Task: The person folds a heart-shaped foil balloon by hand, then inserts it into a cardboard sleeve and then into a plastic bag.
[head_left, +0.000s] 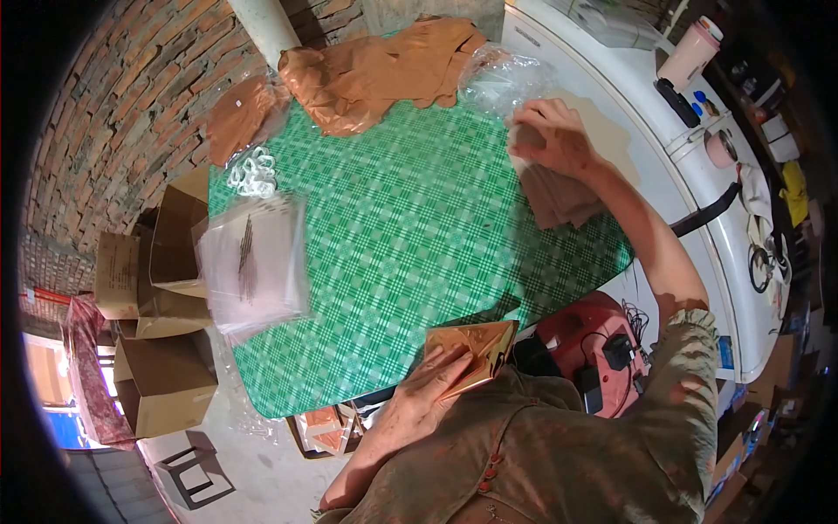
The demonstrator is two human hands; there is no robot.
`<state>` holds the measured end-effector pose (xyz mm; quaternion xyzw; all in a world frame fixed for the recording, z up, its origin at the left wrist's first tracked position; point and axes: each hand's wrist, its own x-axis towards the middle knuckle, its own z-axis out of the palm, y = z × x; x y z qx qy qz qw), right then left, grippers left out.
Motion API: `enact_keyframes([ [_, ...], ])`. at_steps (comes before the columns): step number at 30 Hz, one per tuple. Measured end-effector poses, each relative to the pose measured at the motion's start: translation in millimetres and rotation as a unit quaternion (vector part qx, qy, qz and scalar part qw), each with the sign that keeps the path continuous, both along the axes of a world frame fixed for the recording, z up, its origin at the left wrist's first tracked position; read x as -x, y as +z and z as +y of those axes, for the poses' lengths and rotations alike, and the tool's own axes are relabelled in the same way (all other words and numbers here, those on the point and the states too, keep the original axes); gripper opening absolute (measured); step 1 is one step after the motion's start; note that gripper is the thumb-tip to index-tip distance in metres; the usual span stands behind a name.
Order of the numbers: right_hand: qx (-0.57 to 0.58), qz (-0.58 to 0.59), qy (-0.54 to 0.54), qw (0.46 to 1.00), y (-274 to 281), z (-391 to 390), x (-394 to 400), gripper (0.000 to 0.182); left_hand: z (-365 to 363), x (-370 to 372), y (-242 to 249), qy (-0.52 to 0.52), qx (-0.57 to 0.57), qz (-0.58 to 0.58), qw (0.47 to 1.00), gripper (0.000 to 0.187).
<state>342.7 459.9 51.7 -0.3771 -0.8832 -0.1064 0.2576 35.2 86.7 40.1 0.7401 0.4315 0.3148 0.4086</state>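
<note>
At the table's near edge, close to my body, my left hand [432, 384] holds a shiny copper-gold packet [491, 342], its fingers lying across the face. Over at the far right, my right hand [559, 140] is curled at the top of a small pile of thin brown pieces [559, 194]. A bit of brown shows between its thumb and fingers, so it appears to grip the upper end of one brown piece. The exact fingertip contact is partly hidden.
A green checked tablecloth [393, 227] covers the table. Clear plastic bags [262, 262] and white rings [253, 173] lie at left, beside cardboard boxes [166, 375]. Copper-brown sheets [384, 74] and crumpled clear plastic [506, 79] are at the back. A red stool-like object [594, 341] stands at lower right.
</note>
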Motion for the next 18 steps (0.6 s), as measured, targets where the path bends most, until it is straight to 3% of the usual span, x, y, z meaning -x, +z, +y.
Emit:
enact_keyframes([
  [9,0.047,0.067,0.054,0.995,-5.1,-11.0,7.1,0.044,3.7,-4.6,5.4,-0.004,0.026,-0.009,1.000,0.052],
  [12,0.109,0.136,-0.002,0.985,4.8,-18.5,7.3,0.049,3.5,-4.5,6.5,-0.006,0.031,-0.011,0.999,0.052],
  [15,0.009,0.083,-0.144,0.986,29.1,1.4,-20.8,0.061,1.8,-2.5,6.7,-0.002,0.035,-0.020,0.999,0.052],
  [18,0.037,-0.057,-0.293,0.954,16.8,19.2,-73.1,0.080,-1.7,-1.3,6.0,0.009,0.042,-0.027,0.999,0.052],
])
